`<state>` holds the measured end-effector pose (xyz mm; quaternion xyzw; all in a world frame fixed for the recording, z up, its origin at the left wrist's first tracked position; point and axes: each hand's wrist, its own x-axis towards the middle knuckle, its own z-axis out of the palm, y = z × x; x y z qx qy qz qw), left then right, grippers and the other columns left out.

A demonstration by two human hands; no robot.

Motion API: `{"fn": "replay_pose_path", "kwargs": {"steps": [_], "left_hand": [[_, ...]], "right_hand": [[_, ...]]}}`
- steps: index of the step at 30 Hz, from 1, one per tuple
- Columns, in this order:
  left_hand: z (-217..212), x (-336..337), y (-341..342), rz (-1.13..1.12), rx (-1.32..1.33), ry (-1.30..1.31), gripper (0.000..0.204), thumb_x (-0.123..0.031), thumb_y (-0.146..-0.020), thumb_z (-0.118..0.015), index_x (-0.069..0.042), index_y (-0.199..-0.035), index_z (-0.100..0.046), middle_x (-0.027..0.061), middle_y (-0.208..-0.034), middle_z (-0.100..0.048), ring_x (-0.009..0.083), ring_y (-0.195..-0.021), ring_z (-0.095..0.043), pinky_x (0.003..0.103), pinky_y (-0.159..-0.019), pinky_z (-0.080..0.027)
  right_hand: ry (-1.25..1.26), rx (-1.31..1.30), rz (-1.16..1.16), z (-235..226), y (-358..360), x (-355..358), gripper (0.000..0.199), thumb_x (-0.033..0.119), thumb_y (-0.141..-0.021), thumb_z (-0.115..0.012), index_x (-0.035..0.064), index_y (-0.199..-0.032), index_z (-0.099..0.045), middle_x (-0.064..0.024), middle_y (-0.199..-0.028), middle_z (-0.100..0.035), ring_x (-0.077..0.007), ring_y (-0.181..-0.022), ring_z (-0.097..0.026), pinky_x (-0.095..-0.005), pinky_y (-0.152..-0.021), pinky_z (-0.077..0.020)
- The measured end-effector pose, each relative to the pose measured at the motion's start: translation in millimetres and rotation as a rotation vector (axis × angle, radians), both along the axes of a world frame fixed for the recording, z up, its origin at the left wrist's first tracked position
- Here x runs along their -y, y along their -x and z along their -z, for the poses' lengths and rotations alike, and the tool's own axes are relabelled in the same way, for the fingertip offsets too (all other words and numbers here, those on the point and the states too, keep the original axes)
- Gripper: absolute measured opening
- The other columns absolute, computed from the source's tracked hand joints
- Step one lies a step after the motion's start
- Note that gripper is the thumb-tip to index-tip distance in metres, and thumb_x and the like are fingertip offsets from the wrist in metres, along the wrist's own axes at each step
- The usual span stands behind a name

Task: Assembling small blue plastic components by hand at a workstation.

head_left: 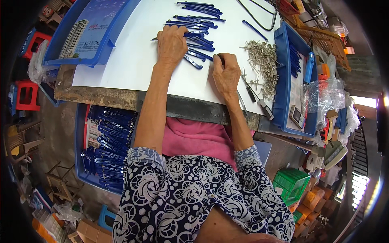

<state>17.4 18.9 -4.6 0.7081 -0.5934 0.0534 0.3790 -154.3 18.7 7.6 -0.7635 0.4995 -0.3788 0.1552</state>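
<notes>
Slim parts [196,27] dark blue, pin pile [261,60] silvery, sheet [137,40] white. Shirt [178,202] navy with white swirls and dots; cloth [194,137] pink.

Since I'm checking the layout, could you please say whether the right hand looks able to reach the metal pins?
Probably yes: the heap of metal pins lies to the right of the right hand, with mostly bare white paper between and nothing seen blocking the way.

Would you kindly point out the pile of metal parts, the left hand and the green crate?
Pile of metal parts [263,62]: head view, middle of the pile.
Left hand [172,45]: head view, back of the hand.
Green crate [296,189]: head view, one of its walls.
</notes>
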Motion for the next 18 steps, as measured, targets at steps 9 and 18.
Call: {"fn": "replay_pose_path", "kwargs": {"steps": [9, 18], "left_hand": [[1.3, 1.0, -1.8, -0.015, -0.015, 0.025, 0.014, -0.006, -0.073, -0.059, -0.008, -0.086, -0.064, 0.0078, -0.079, -0.059, 0.0258, -0.081, -0.052, 0.039, -0.075, -0.04], [-0.1, 0.3, -1.3, -0.022, -0.048, 0.027, 0.013, -0.005, -0.073, -0.057, -0.007, -0.085, -0.064, 0.0084, -0.078, -0.058, 0.0256, -0.081, -0.051, 0.038, -0.076, -0.039]], "right_hand": [[0.004, -0.121, -0.073, 2.6, 2.3, 15.3, 0.025, 0.02, -0.079, -0.059, 0.0006, -0.094, -0.062, -0.0167, -0.085, -0.052, -0.0243, -0.065, -0.055, -0.034, -0.062, -0.0453], [-0.052, -0.137, -0.108, -0.7, -2.9, 21.4, 0.027, 0.021, -0.08, -0.059, -0.0006, -0.096, -0.062, -0.0149, -0.087, -0.053, -0.0214, -0.065, -0.055, -0.0317, -0.062, -0.0458]]}}
